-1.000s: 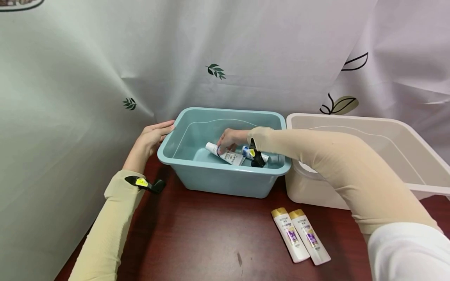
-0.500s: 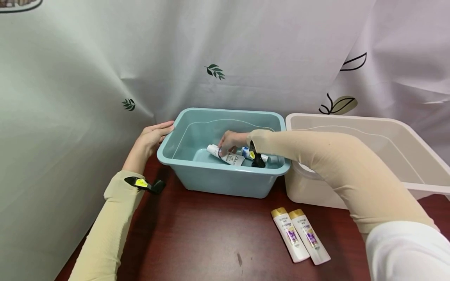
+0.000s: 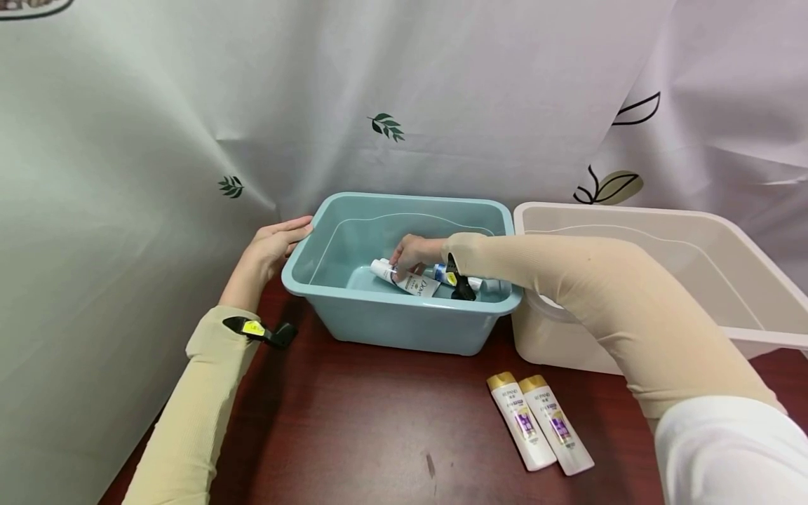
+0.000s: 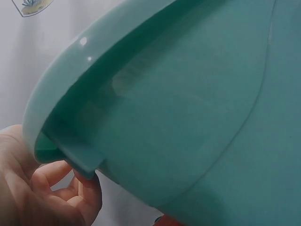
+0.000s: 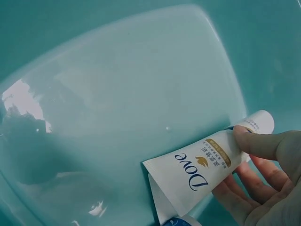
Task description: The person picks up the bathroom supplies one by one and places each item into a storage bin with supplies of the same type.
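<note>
A light blue plastic tub (image 3: pixel 404 326) stands on the dark red table. My left hand (image 3: pixel 271 249) grips its left rim, and in the left wrist view the fingers (image 4: pixel 89 195) curl under the edge. Inside the tub, my right hand (image 3: pixel 413 254) holds a white Dove tube (image 5: pixel 202 165), thumb on top and fingers underneath. The tube lies low, close to the tub floor, its cap pointing left in the head view. Another white tube (image 5: pixel 161 202) shows partly beneath it. To its right lies a white tube with a blue label (image 3: pixel 440 273), partly hidden by the wrist strap.
A beige tub (image 3: pixel 549 340) stands against the blue tub's right side, partly covered by my right arm. Two white shampoo bottles with gold caps, a left one (image 3: pixel 520 424) and a right one (image 3: pixel 557 428), lie on the table in front. A pale curtain (image 3: pixel 442 105) hangs behind.
The Dove tube and my right hand have sunk slightly lower in the tub since a second ago. My left hand keeps its place on the rim.
</note>
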Demonstrator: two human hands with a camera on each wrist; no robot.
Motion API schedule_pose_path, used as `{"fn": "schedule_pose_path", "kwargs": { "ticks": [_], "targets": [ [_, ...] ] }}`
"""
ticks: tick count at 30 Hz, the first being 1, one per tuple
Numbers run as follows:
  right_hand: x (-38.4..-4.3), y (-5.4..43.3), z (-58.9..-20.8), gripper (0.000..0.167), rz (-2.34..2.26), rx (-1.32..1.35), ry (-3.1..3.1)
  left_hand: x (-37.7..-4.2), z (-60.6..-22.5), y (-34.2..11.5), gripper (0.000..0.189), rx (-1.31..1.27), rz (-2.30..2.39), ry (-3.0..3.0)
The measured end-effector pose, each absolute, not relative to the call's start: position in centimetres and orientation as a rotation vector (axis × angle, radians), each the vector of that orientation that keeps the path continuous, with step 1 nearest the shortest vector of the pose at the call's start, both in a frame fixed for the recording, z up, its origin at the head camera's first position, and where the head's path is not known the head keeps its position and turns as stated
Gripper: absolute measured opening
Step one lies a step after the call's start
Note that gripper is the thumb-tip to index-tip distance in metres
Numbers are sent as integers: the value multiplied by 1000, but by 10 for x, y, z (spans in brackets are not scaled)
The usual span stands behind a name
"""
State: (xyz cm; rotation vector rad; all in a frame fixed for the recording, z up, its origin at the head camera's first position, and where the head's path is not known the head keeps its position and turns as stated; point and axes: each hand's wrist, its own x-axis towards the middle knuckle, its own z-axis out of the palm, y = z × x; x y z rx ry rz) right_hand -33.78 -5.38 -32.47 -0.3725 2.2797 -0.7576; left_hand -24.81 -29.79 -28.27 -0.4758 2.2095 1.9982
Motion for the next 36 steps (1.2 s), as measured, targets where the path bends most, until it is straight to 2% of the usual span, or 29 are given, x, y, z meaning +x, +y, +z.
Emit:
{"fn": "schedule_pose_path", "kwargs": {
  "ticks": [36],
  "targets": [
    [-333, -53, -332, 30, -758, -440, 2351, -247, -282, -295, 60, -467, 1964, 2224]
  ]
}}
